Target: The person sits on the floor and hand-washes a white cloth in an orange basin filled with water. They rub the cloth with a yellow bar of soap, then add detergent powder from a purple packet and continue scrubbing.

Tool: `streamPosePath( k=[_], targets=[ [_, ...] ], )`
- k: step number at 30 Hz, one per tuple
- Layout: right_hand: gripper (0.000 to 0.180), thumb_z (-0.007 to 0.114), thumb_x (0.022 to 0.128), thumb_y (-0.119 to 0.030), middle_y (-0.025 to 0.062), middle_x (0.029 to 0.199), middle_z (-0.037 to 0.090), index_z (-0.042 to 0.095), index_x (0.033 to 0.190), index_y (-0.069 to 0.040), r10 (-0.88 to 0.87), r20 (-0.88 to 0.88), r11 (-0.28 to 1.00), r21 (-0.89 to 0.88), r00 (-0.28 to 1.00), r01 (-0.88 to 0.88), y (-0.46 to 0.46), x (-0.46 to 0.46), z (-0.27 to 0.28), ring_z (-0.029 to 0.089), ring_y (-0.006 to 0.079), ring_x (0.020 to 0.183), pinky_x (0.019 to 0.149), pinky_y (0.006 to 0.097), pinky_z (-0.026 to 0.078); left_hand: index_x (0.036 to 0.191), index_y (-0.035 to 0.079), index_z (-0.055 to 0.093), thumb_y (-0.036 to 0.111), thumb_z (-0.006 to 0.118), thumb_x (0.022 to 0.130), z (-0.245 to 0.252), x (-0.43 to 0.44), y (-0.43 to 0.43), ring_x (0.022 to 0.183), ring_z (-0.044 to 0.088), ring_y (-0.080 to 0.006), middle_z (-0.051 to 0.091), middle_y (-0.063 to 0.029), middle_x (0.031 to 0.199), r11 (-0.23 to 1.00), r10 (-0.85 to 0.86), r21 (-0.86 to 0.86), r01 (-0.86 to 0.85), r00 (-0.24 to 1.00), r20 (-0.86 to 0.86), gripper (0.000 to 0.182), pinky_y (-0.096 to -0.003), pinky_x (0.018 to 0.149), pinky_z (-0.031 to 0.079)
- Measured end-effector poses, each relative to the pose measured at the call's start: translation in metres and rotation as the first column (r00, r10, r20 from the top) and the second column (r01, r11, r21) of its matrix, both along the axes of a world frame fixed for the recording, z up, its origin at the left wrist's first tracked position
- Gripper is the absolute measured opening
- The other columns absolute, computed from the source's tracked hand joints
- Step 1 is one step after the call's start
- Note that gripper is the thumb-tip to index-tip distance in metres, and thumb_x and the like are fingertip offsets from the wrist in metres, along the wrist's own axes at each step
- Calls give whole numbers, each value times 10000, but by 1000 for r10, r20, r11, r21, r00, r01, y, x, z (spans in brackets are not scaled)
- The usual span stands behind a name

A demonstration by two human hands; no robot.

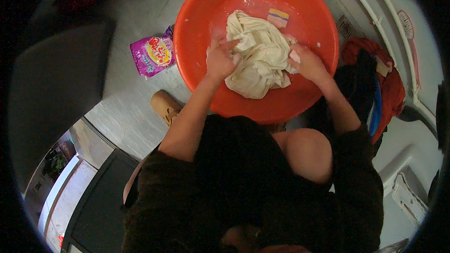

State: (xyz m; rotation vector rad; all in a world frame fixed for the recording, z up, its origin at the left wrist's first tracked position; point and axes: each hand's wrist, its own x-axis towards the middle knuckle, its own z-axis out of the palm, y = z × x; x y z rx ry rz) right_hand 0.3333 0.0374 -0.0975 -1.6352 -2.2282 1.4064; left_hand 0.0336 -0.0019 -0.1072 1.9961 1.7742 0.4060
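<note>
A wet-looking cream cloth [260,52] lies bunched in a large orange-red plastic basin [253,109]. My left hand [221,59] grips a fold at the cloth's left side, its fingers curled over the fabric. At the right edge of the cloth, my right hand [309,61] has its fingers closed on the fabric. Just beyond the cloth, against the basin's inside, rests a small yellow, purple and pale pink block [278,18]; whether it is soap or a sponge I cannot tell.
A purple detergent bag [153,56] stands on the tiled floor left of the basin. My tan clog [165,107] is nearby. Dark and red clothes [386,88] are heaped at the right, below white pipes [379,21] and a pink-handled brush [409,31]. A dark panel [59,77] blocks the left.
</note>
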Motion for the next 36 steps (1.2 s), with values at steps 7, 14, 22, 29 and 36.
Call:
streamPosePath(
  k=[7,14,22,29,36],
  targets=[
    [398,599,881,-224,181,1256,533,532,1244,-76,-157,127,780,624,979,44,82,-43,-39,486,365,1168,986,437,392,1382,66,407,189,658,760,-21,-6,-9,1191,480,-374,497,-200,1313,960,108,-279,-26,953,283,682,-459,1030,374],
    [450,567,850,-248,75,1412,428,521,1298,-239,242,385,497,739,890,-455,96,-53,-82,441,317,1241,1001,497,383,1377,60,404,153,649,774,-18,1,-9,1196,478,-392,502,-196,1307,952,164,-292,-90,956,242,657,-444,1034,375],
    [375,609,813,-192,121,1227,534,573,1185,-208,-64,107,818,575,992,-9,96,-55,-83,534,311,1113,912,453,454,1349,74,425,165,640,785,-15,6,-4,1113,536,-410,566,-202,1234,960,192,-247,-129,949,251,611,-453,960,439],
    [325,618,849,-225,130,927,608,564,1137,-85,-107,-350,940,268,931,209,16,-88,-62,595,259,810,707,404,499,1275,39,499,174,644,787,-17,-1,-8,1046,568,-422,600,-207,1168,992,128,-42,-121,964,233,527,-469,898,458],
    [398,614,850,-116,82,1113,573,526,1233,-46,-353,-631,931,-160,691,329,22,-86,-5,556,162,970,765,290,480,1322,41,477,227,584,879,35,30,13,1100,529,-363,562,-160,1229,986,151,30,-163,960,234,493,-419,899,457]
  ],
)
